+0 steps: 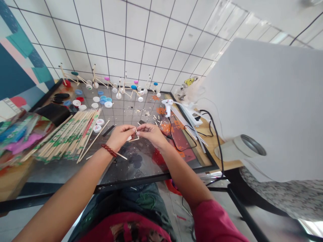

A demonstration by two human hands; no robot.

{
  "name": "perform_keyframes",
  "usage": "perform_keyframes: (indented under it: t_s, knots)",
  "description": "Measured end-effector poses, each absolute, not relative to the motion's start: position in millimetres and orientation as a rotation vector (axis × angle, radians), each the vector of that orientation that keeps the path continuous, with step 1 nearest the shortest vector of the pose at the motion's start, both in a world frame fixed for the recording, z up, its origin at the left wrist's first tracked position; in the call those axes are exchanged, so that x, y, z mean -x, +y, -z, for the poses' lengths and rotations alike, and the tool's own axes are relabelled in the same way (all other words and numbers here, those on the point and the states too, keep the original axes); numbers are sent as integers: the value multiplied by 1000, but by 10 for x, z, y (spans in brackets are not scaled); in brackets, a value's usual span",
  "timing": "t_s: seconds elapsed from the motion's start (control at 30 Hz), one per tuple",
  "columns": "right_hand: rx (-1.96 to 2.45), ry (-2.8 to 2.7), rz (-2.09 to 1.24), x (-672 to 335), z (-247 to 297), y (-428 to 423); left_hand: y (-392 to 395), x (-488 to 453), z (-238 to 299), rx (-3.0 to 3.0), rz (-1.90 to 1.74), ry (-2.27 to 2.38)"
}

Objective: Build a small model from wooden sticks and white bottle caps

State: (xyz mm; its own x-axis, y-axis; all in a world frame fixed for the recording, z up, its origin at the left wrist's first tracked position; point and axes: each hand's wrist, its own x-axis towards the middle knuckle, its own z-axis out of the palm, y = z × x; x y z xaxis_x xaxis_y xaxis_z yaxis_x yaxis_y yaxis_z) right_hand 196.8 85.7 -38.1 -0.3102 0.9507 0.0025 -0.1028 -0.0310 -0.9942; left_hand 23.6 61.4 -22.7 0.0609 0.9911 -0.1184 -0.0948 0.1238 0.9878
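Note:
My left hand [120,135], with a red bead bracelet [109,150] at its wrist, and my right hand [151,134] meet fingertip to fingertip above the glass tabletop. Both pinch a small pale piece of wooden stick [136,130], mostly covered by the fingers. Just beneath them shows a thin stick [134,139], and I cannot tell whether it is joined to that piece. A longer stick [122,156] lies below my left wrist. Left of that hand are a dark strip [108,130] and white bottle caps [97,128].
Bundled chopsticks [68,134] in wrappers lie at left. Stick-and-cap models [130,86] line the back, with loose caps [103,100] before them. To the right are a white glue gun [167,107], its black cable [176,146], glue sticks [188,126] and a power strip [193,114].

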Motion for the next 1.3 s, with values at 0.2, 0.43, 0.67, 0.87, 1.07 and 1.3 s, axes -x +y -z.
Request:
perform_keyframes:
  t_s: [0.2,0.43,0.67,0.87,1.07,1.3]
  knots:
    - [994,-1362,-1471,-1967,378,854,606,-239,212,-1069,-1104,1155]
    - [1003,-1261,-1462,-1961,331,859,615,-255,195,-840,-1231,1069]
    - [989,-1284,-1491,-1893,315,828,649,-294,222,-546,-1377,846]
    - [1035,-1247,-1396,-1910,340,879,633,-317,290,-527,-1289,745]
    - [998,-1239,-1406,-1938,337,889,617,-298,285,-506,-1234,762]
    - [999,-1234,-1426,-1929,355,884,635,-293,299,-513,-1270,747]
